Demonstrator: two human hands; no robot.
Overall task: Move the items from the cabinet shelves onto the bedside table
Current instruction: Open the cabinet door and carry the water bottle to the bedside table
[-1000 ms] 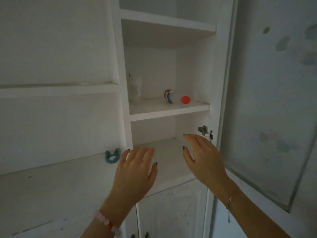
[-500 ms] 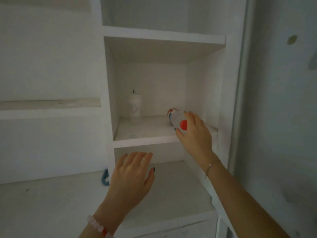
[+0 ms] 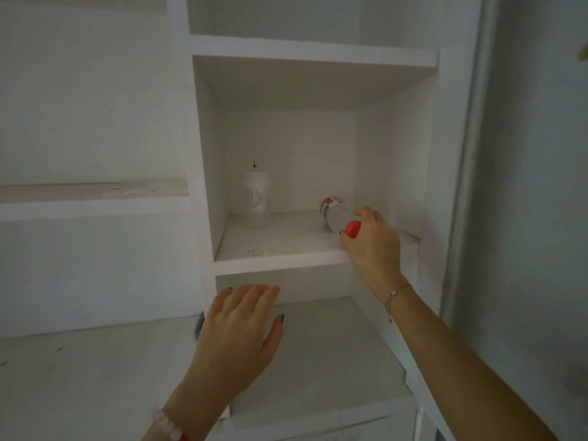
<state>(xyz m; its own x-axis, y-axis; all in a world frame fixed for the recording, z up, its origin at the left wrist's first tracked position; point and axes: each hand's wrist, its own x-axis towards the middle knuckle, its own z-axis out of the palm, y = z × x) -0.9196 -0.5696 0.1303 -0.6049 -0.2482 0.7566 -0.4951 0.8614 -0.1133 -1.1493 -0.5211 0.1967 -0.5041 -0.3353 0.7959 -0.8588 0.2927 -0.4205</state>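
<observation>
Clear plastic bottle [image 3: 335, 214], red-capped and cylindrical, lies on its side on the smooth white shelf [image 3: 280, 261]. The right hand [image 3: 374, 246] curls round its cap end. A translucent cup [image 3: 257, 200] stands upright at the back left. The left hand [image 3: 237, 338] hovers below the shelf, fingers straight.

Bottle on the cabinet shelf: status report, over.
Right hand grips bottle near its red cap; bottle on its side on the shelf. Left hand open, empty, lower down. White cup upright at left, apart, not in the way.
</observation>
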